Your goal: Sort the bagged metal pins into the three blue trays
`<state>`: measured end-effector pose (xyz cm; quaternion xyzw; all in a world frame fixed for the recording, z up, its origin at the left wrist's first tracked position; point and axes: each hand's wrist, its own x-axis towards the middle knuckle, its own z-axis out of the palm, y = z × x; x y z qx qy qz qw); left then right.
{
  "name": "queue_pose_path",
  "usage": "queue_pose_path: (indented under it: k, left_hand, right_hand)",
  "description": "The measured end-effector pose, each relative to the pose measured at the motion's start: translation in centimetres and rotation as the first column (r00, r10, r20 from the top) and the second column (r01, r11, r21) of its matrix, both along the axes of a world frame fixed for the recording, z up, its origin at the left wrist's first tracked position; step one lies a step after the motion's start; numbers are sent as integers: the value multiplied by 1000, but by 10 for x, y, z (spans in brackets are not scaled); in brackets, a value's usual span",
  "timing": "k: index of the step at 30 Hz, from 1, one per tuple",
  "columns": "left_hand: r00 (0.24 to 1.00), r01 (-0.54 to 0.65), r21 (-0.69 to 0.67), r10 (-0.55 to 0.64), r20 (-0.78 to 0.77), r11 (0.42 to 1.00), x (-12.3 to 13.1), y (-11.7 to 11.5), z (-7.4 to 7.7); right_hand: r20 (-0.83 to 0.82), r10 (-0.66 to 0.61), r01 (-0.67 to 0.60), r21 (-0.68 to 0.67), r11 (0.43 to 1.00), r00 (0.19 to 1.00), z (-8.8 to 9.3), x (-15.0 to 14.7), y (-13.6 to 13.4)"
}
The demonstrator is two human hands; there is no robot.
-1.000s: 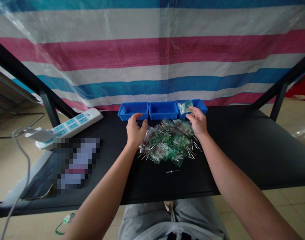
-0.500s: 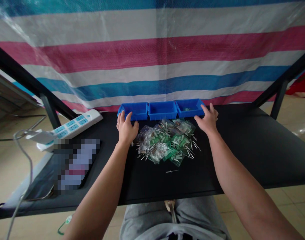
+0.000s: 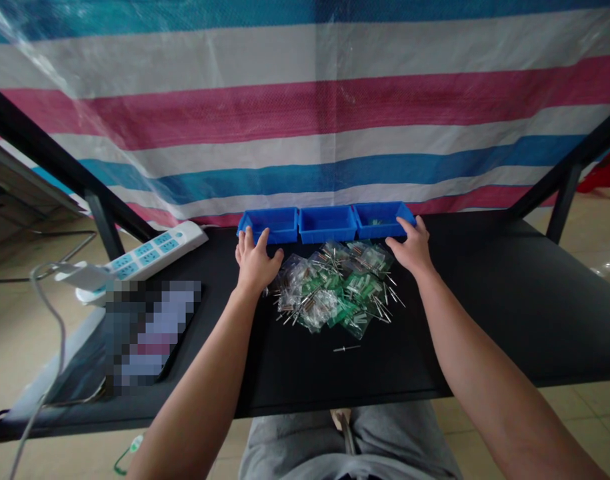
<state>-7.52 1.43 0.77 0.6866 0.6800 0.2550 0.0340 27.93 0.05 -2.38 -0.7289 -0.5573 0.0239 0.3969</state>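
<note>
Three blue bins stand side by side at the back of the black table. My left hand (image 3: 256, 262), fingers spread, is at the front of the left bin (image 3: 279, 236); whether the fingertips touch it I cannot tell. Between the outer two sits the middle bin (image 3: 327, 234). My right hand (image 3: 413, 245) is open at the front right corner of the right bin (image 3: 385, 230), which has a few small pieces inside. A heap of small clear and green plastic bags (image 3: 335, 287) with metal rivets lies between my hands. One loose rivet (image 3: 347, 349) lies nearer me.
On the left are a white power strip (image 3: 149, 257) with a plugged-in adapter and cable, and a blurred-out phone-like object (image 3: 157, 333). Black metal struts (image 3: 105, 223) rise at both sides. A striped plastic sheet (image 3: 285, 100) hangs behind the bins.
My right hand has shifted slightly left and down along the right bin's corner. My left hand's fingers have spread a little more. The whole view has tilted slightly; the bins and heap look unmoved.
</note>
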Motion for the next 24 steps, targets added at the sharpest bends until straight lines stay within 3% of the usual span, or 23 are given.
queue_pose_path:
  k: [5,10,14,18,24]
  left_hand:
    - [1000,6,-29,-7,-17,1000,3,-2,2]
    - [1000,9,-11,-9,1,1000,6,-4,2]
    - [996,91,0,-91,-24,996,5,-3,1]
    - [993,114,-22,-115,-36,993,4,-2,-1]
    - [992,126,-28,-127,-28,992,2,-1,-4]
  right_hand:
    - [23,-41,41,35,999,999,-3,-1,0]
    - [66,-111,99,171,980,992,5,-16,-8]
    - [157,54,-95,262,961,986,17,-37,-16]
    - [221,238,-292,257,921,946,23,-54,-23]
    - [207,373,-411,189,892,904,34,-60,-30]
